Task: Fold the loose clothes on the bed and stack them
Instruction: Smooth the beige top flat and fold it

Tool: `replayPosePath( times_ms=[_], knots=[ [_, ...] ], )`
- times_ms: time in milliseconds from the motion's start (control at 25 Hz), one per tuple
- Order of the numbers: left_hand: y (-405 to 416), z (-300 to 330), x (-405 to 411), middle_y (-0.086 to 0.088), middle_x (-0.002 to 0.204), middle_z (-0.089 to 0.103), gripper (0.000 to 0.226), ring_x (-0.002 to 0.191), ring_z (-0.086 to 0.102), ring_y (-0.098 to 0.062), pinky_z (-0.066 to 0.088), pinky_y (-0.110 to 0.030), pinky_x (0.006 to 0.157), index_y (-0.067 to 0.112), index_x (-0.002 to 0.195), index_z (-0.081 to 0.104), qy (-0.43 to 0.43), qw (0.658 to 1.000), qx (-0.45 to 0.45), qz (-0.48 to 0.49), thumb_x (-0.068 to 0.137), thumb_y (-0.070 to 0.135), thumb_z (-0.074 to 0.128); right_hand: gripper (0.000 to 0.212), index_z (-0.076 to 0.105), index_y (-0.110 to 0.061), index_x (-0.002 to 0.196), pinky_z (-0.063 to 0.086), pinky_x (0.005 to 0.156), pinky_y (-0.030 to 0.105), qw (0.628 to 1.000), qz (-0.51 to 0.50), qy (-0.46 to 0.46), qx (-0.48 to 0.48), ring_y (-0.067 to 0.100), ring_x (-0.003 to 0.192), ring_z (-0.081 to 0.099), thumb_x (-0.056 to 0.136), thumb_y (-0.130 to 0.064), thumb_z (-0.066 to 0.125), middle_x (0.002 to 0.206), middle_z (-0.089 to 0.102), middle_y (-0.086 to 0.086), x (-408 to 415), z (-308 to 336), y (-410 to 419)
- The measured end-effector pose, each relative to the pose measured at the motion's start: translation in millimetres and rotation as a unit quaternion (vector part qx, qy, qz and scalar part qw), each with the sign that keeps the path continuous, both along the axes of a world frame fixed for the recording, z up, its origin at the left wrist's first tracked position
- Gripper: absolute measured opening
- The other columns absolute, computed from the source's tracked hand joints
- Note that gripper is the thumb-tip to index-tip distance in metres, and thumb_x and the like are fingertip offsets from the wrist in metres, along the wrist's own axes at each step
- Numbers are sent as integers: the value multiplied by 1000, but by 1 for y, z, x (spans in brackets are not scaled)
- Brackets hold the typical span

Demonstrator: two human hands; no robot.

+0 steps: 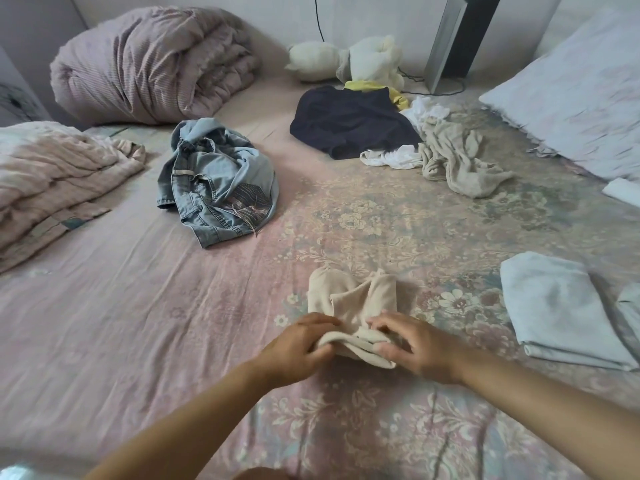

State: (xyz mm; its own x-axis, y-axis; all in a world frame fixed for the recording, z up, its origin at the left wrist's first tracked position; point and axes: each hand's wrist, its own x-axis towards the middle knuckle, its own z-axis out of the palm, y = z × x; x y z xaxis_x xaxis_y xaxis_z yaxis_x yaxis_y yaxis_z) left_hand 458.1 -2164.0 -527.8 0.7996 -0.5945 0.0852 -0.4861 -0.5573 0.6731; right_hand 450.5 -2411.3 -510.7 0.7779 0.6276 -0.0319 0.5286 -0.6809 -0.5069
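A small beige garment (349, 303) lies on the floral bed sheet (173, 323) in front of me. My left hand (298, 348) grips its near left edge, and my right hand (412, 344) pinches the near right edge, bunching the cloth between them. A folded pale blue piece (554, 306) rests at the right. Loose clothes lie farther back: crumpled light denim jeans (214, 188), a dark navy garment (349, 123), a yellow item (374, 86), white pieces (398, 157) and a beige-grey garment (457, 161).
A rolled pink quilt (152, 64) sits at the back left, and a folded pink blanket (52, 181) at the left edge. A pale pillow (571, 98) lies at the right. A white plush toy (346, 58) and a dark stand (460, 36) are by the wall.
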Motion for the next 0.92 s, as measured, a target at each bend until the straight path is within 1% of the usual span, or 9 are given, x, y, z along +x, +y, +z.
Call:
replayPosePath(
  times_ms=[120, 240, 320, 400, 520, 600, 720, 840, 920],
  knots=[
    [-10, 14, 10, 9, 84, 62, 22, 74, 53, 7, 42, -12, 70, 23, 87, 65, 146, 959, -185, 156, 83, 36, 47, 83, 30, -33, 141, 36, 90, 17, 990, -76, 108, 43, 2, 116, 43, 70, -68, 58, 128, 41, -20, 3, 2, 7],
    [-18, 14, 36, -3, 89, 63, 18, 81, 56, -10, 45, -27, 72, 17, 92, 65, 253, 877, -307, 271, 90, 34, 58, 16, 56, -25, 99, 42, 68, 9, 902, -311, 127, 273, 11, 88, 59, 86, -29, 65, 91, 61, -11, 21, -7, 28],
    [-25, 6, 46, -4, 86, 60, 32, 79, 54, -16, 43, -30, 67, 16, 88, 61, 284, 840, -318, 336, 86, 48, 60, 14, 55, -21, 78, 36, 52, 7, 830, -421, 108, 349, 14, 73, 54, 91, -23, 60, 71, 56, -9, 35, -6, 43],
    [-33, -1, 49, -2, 74, 49, 36, 73, 45, -17, 34, -28, 59, 11, 77, 50, 223, 866, -225, 387, 92, 43, 55, 23, 56, -12, 79, 33, 52, 16, 810, -493, 96, 304, 22, 76, 52, 96, -28, 50, 74, 58, 1, 49, -8, 53],
    [-45, 0, 50, -4, 73, 51, 33, 78, 51, -25, 33, -33, 61, 12, 75, 44, 135, 862, -136, 470, 97, 37, 44, 37, 56, -1, 104, 28, 62, 30, 820, -559, 37, 119, 30, 86, 56, 101, -31, 34, 95, 62, 14, 55, -6, 61],
    [-52, -5, 51, -14, 95, 60, 31, 95, 58, -33, 40, -35, 76, 8, 98, 49, 122, 866, -23, 484, 100, 36, 36, 36, 56, -2, 108, 31, 63, 30, 838, -545, 19, 16, 31, 92, 59, 101, -30, 34, 103, 63, 15, 51, -11, 60],
    [-59, -21, 44, -20, 117, 58, 34, 104, 57, -35, 44, -41, 88, 4, 130, 40, 76, 888, 17, 453, 100, 18, 31, 30, 49, -3, 116, 37, 64, 32, 853, -515, -55, -61, 33, 93, 59, 95, -24, 44, 106, 61, 18, 39, -18, 56],
    [-51, -23, 46, -13, 103, 67, 48, 93, 65, -31, 40, -41, 86, 5, 126, 50, -104, 915, 76, 383, 80, 14, 40, 54, 51, -2, 129, 48, 83, 45, 895, -380, -212, -98, 36, 109, 54, 76, -7, 58, 121, 57, 23, 42, -33, 55],
    [-49, -22, 48, -15, 129, 58, 55, 122, 54, -31, 27, -44, 104, 4, 134, 46, -178, 942, 139, 250, 84, 23, 33, 50, 49, 0, 132, 30, 108, 45, 931, -237, -246, -130, 34, 133, 36, 83, -12, 44, 140, 46, 20, 46, -34, 58]
  ],
)
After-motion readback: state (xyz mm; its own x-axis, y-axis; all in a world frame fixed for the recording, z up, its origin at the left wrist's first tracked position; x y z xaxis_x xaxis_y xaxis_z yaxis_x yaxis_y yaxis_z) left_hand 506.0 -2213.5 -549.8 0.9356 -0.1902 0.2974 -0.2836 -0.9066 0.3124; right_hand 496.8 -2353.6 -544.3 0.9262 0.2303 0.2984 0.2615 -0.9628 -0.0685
